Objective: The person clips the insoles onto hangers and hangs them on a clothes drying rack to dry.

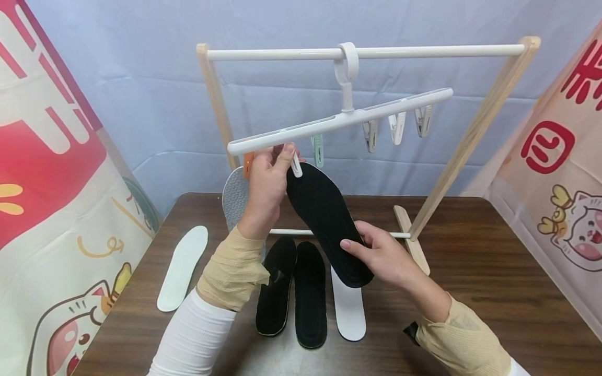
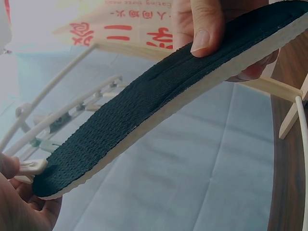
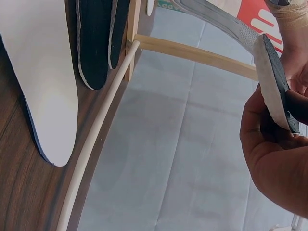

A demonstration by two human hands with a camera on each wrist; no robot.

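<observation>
My left hand (image 1: 268, 190) pinches a white clothespin (image 1: 297, 166) under the left arm of a white clip hanger (image 1: 395, 109). One end of a black insole (image 1: 324, 209) meets this clothespin; in the left wrist view the clothespin (image 2: 32, 167) overlaps the insole's tip. My right hand (image 1: 385, 256) grips the insole's other end, thumb on the black face and fingers beneath the pale underside. A grey textured insole (image 1: 234, 196) hangs behind my left hand, next to an orange clothespin (image 1: 247, 165).
The hanger tilts, left end low, from a rack's white top bar (image 1: 437, 51). A green clothespin (image 1: 317, 150) and several pale ones hang along it. On the brown table (image 1: 494, 313) lie two black insoles (image 1: 310, 297), a white insole (image 1: 350, 313) and another white insole (image 1: 182, 269) at left.
</observation>
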